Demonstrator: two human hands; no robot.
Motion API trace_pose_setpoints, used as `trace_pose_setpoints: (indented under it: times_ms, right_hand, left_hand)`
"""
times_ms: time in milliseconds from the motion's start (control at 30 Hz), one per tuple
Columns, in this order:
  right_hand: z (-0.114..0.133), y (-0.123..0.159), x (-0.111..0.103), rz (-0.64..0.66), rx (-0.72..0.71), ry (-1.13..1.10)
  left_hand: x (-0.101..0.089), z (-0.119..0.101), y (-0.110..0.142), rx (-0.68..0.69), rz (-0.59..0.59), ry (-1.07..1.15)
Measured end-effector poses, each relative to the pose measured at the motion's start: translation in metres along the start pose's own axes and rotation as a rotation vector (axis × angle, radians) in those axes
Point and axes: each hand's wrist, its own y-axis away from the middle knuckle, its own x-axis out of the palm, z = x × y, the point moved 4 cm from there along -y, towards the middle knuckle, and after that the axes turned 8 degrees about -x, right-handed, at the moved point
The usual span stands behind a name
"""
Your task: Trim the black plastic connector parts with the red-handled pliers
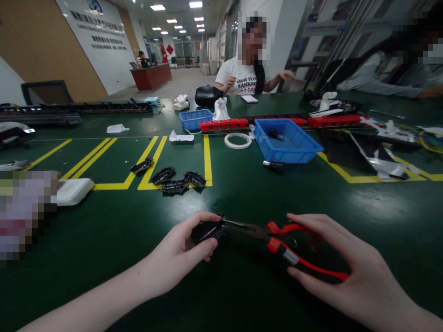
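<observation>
Between the thumb and fingers of my left hand [187, 244] is a small black plastic part [207, 231], low over the green table. My right hand [349, 263] grips long-nose pliers [266, 234] with red and black handles, which are spread apart. The plier tips point left and meet the right end of the black part; whether they pinch it I cannot tell. Several similar black parts [175, 186] lie beyond my left hand, around the yellow tape lines.
A blue bin [287, 143] with a dark item inside stands ahead, a small black cylinder [273, 165] before it. A tape roll [238, 140], red strips [224, 124] and another blue bin [196, 120] lie farther back. A white box [74, 191] is at left. A person [247, 76] sits opposite.
</observation>
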Motion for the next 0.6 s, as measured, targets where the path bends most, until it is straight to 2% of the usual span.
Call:
trace_pose_setpoints:
  times_ms: [200, 367, 600]
  right_hand:
    - [0.0002, 0.0009, 0.0037, 0.016, -0.084, 0.012]
    - [0.0019, 0.0026, 0.0049, -0.001, -0.016, -0.007]
    - [0.0024, 0.003, 0.0066, 0.038, -0.007, 0.002]
  left_hand:
    - [0.0013, -0.0035, -0.0013, 0.024, 0.022, -0.082]
    - [0.0015, -0.0055, -0.0007, 0.034, 0.03, -0.077]
    - [0.0025, -0.0076, -0.0006, 0.042, 0.029, -0.088]
